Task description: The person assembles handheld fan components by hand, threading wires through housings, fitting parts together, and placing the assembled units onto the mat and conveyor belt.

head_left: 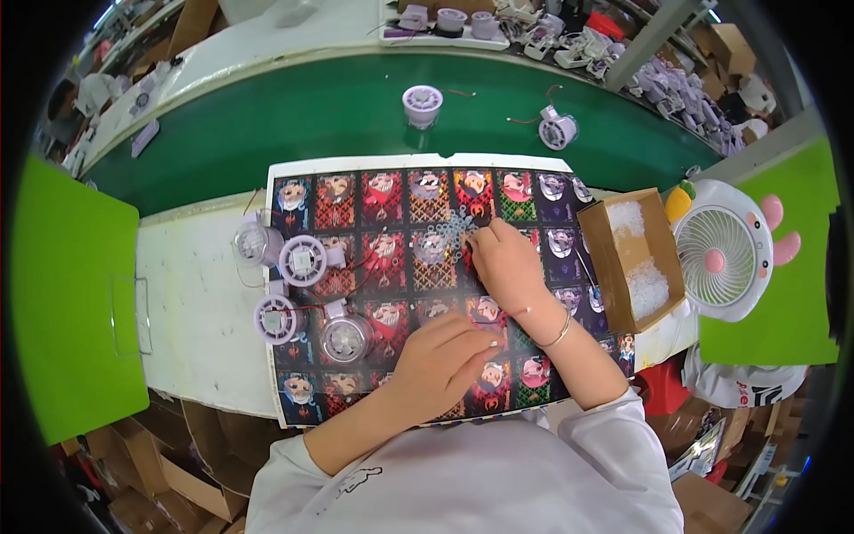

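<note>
Four pale fan motors point(298, 289) are sitting wired together at the left edge of a printed sheet point(356, 191) covering the desk point(196, 311). The left hand point(440, 360) is resting curled on the sheet near its front edge, its fingers together; whether it is holding anything cannot be told. The right hand point(505, 262) is pinching at a heap of small rings point(449, 233) mid-sheet. A cardboard box point(614, 267) is standing at the sheet's right edge, beside a white fan point(725, 249).
</note>
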{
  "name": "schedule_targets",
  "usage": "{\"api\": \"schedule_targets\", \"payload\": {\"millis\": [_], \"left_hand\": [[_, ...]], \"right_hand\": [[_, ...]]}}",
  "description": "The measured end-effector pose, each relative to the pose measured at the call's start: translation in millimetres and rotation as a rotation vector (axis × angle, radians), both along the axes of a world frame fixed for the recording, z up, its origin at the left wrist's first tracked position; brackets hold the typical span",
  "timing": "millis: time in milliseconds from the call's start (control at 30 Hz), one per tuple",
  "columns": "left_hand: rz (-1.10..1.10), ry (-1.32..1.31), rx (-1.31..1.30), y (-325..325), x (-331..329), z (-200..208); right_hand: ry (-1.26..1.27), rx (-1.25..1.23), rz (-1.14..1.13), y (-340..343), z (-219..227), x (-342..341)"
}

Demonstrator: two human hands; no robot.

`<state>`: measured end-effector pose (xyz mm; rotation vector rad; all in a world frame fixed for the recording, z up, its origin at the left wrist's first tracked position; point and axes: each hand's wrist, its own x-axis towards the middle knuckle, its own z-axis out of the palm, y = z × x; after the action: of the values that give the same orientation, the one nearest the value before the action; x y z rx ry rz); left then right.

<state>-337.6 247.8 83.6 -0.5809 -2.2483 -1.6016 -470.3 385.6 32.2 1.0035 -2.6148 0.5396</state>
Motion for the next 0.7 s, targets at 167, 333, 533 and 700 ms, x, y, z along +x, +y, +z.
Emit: {"api": "schedule_targets", "payload": {"millis": [167,333,533,700], "left_hand": [[-0.006,-0.025,0.011,2,-2,0],[-0.009,-0.009,0.022,3,-3,-2],[0.016,-0.063,0.029,6,-5,4],[0.037,-0.092,0.032,3,-6,5]], "right_hand": [[0.036,-0.013,-0.064,4,-8,1],[-0.073,-0.053,-0.047,6,-9,4],[-0.162,-0.260,-0.012,23,22,12],[-0.444,-0.586,0.209,42,96,58]]}}
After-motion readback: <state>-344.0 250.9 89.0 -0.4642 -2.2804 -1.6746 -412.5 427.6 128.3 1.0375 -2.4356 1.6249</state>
